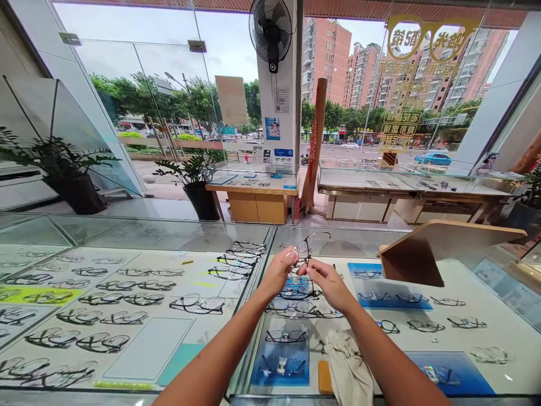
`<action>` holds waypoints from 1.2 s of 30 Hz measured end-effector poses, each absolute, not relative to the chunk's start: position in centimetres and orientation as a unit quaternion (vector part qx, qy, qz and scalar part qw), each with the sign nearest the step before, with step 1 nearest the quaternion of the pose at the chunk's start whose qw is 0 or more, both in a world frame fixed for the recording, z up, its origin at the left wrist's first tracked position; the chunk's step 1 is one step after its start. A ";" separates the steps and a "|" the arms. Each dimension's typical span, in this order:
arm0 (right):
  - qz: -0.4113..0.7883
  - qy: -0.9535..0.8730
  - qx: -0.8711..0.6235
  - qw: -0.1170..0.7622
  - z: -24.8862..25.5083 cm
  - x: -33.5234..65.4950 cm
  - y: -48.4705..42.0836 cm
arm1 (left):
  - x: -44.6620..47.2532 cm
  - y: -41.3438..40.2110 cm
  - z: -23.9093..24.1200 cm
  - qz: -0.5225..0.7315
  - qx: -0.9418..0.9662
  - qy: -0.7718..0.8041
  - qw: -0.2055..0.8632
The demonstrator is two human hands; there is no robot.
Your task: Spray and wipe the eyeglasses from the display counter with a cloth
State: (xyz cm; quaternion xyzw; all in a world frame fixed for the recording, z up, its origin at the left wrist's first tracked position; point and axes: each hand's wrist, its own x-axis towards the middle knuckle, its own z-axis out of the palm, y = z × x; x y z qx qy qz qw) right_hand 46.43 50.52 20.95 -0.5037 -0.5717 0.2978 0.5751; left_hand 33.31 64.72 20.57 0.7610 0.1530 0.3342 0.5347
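Observation:
Both my hands are raised over the glass display case, holding one pair of thin dark-framed eyeglasses [305,246]. My left hand [280,272] is closed, with thumb and fingers pinching one side of the frame. From the other side, the fingertips of my right hand [328,282] pinch the frame lower down. The eyeglasses are turned on end, and one temple sticks out to the upper right. Below my right forearm lies a crumpled beige cloth [347,366], beside a small orange-brown block [324,376].
Rows of eyeglasses [107,297] fill the glass case on the left. More frames on blue cards [282,344] sit below my hands. A brown wooden-edged board [416,256], perhaps a mirror's back, stands tilted at right. Beyond are a potted plant [202,194] and other counters.

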 end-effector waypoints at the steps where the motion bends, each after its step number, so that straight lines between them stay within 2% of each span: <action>1: 0.301 -0.574 -0.500 0.574 21.0 46.4 50.5 | 33.3 64.7 20.5 0.333 0.762 0.152 0.534; 12: 0.327 -0.570 -0.474 0.586 21.3 46.5 50.6 | 33.5 64.4 20.4 0.326 0.754 0.133 0.554; 20: 0.338 -0.550 -0.465 0.605 20.5 47.2 50.9 | 33.5 64.2 21.0 0.340 0.768 0.163 0.518; 26: 0.333 -0.452 -0.450 0.695 20.2 47.7 51.1 | 33.3 63.5 20.9 0.307 0.829 0.157 0.440; 31: 0.351 -0.454 -0.433 0.695 20.4 47.6 51.1 | 33.6 62.9 20.5 0.279 0.845 0.115 0.441; 36: 0.355 -0.444 -0.430 0.702 20.6 47.5 51.0 | 33.5 62.6 20.9 0.283 0.847 0.142 0.426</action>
